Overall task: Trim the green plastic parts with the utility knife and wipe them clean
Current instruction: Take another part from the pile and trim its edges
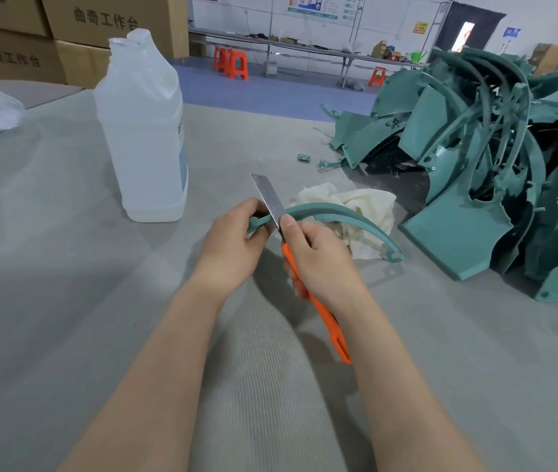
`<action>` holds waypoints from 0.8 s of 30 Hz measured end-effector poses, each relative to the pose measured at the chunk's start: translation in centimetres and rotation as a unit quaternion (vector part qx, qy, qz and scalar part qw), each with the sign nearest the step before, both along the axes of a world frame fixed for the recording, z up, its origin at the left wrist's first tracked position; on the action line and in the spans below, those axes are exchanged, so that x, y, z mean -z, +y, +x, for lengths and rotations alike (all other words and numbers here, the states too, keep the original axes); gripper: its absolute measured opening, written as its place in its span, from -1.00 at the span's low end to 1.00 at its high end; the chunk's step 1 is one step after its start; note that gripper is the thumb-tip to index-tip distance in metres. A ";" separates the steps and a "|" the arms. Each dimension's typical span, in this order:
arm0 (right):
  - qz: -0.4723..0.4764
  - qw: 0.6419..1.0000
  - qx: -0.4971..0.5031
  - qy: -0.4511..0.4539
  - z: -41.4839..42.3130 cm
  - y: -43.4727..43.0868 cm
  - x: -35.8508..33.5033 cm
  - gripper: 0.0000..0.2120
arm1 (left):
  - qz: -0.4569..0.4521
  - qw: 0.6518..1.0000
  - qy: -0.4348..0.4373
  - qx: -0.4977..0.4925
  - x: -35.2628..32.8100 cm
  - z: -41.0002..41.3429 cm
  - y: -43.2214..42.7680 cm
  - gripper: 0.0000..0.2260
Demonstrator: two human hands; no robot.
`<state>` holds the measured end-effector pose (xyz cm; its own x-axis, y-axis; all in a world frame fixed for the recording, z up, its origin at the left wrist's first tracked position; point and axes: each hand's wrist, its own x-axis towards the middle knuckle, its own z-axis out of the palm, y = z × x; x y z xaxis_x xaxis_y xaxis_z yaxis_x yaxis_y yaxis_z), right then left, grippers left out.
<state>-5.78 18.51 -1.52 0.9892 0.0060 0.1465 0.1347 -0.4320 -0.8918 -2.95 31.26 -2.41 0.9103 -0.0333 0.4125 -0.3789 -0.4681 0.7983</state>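
right hand (321,260) wrapped round utility knife (325,318), thumb behind blade | left hand (233,247) pinches curved green part (338,216) just beside blade | risk: slip cuts left fingers

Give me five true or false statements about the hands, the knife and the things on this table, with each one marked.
1. The right hand holds the knife. True.
2. The left hand holds nothing. False: it grips one end of the curved green part.
3. The blade rests against the green part. True.
4. The bottle lies on its side. False: it stands upright.
5. The pile of green parts is left of the hands. False: it is on the right.
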 end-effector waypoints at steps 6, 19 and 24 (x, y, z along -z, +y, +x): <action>-0.014 1.000 -0.022 -0.011 -0.5 0.4 0.1 -0.54 | -0.003 0.999 0.030 -0.014 -0.1 -0.1 -0.1 -0.83; -0.007 0.999 0.032 -0.032 0.1 -0.4 0.6 -0.56 | 0.002 1.000 0.002 -0.017 0.2 0.3 0.0 -0.96; -0.019 1.000 0.015 -0.019 -0.3 -0.1 0.3 -0.55 | 0.000 1.000 0.003 -0.012 0.0 0.2 0.0 -0.94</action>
